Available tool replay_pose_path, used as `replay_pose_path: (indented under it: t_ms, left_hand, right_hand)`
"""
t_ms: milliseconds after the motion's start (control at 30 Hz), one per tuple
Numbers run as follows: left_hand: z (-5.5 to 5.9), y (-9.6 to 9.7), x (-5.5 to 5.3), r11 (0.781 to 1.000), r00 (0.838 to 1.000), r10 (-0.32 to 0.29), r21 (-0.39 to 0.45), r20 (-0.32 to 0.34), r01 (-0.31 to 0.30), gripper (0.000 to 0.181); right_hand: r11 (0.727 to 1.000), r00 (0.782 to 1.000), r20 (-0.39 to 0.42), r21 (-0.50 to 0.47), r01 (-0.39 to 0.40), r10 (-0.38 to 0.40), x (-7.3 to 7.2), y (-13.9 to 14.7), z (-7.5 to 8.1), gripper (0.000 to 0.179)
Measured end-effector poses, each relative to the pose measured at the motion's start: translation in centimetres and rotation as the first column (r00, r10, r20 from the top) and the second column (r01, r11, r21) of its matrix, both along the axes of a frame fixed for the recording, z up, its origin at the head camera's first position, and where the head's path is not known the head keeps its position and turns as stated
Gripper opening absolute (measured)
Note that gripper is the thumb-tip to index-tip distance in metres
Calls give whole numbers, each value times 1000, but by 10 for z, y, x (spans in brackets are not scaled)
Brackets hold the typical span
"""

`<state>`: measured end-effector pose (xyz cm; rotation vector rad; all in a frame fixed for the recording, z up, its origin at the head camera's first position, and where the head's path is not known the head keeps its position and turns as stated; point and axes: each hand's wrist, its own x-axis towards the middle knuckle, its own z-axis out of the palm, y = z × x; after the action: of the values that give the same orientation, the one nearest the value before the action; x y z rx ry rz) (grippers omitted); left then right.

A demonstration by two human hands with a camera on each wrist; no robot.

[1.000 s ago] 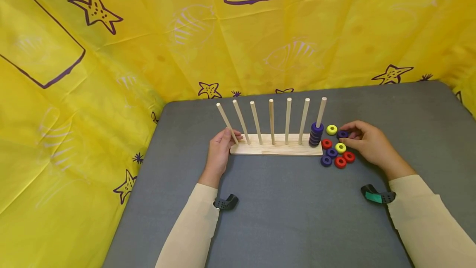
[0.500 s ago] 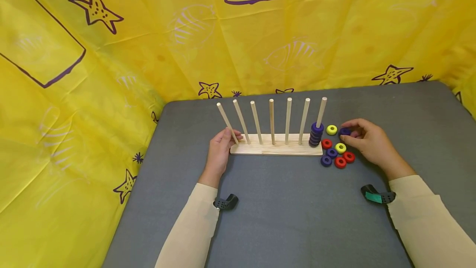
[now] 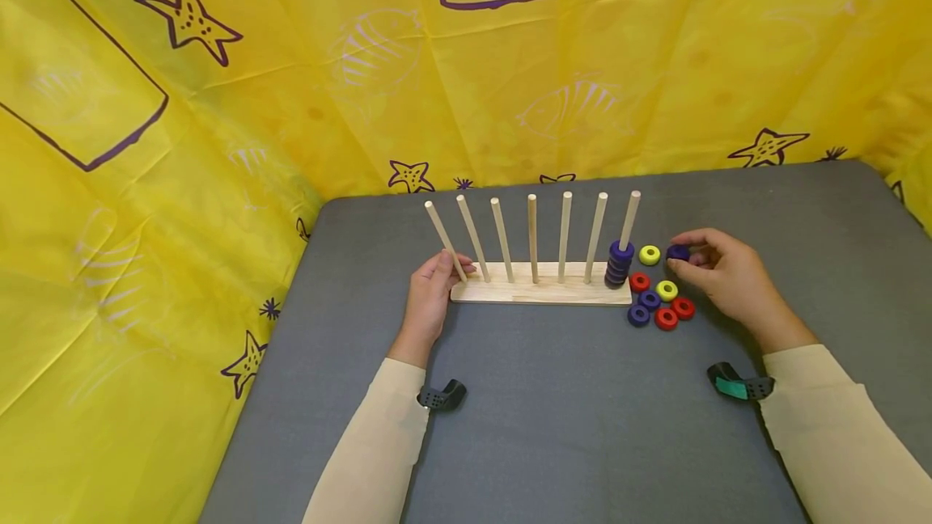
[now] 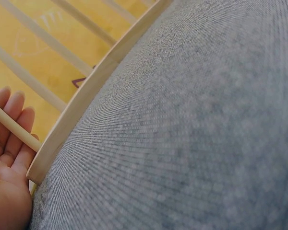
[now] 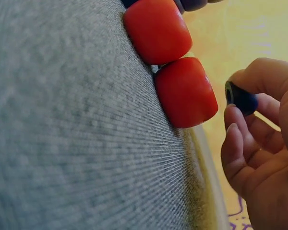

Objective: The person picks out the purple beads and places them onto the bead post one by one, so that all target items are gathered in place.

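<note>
- Our hands are apart: the right hand (image 3: 721,277) pinches a purple ring (image 3: 678,254) between thumb and fingers, right of the farther yellow ring (image 3: 650,260); the left hand (image 3: 428,302) is curled round the leftmost peg (image 3: 438,229).
- We judge the purple ring raised off the table (image 3: 568,411); held near the fingertips, it could slip and roll if our pinch slackened or twisted it.
- Carried low leftward, it could clip the farther yellow ring or knock the purple stack (image 3: 619,265), both close by.
- Pushing sideways on the leftmost peg might swing the wooden base (image 3: 510,292), since we steady only that end.
- Since a second ago, the right hand and its ring have moved slightly farther from us and rightward; the left hand, base and stack look unchanged.
</note>
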<state>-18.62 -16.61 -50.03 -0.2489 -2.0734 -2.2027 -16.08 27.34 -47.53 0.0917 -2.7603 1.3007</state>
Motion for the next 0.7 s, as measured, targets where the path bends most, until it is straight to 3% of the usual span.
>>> replay_pose_path:
  t_ms: [300, 700]
  left_hand:
    - [-1, 0, 0, 1000, 1000, -2, 8, 7, 2, 49]
    - [1, 1, 1, 1000, 1000, 1, 13, 8, -1, 47]
  right_hand:
    - [999, 988, -152, 7, -31, 32, 3, -3, 4, 30]
    - [999, 971, -235, -18, -47, 42, 9, -14, 25, 36]
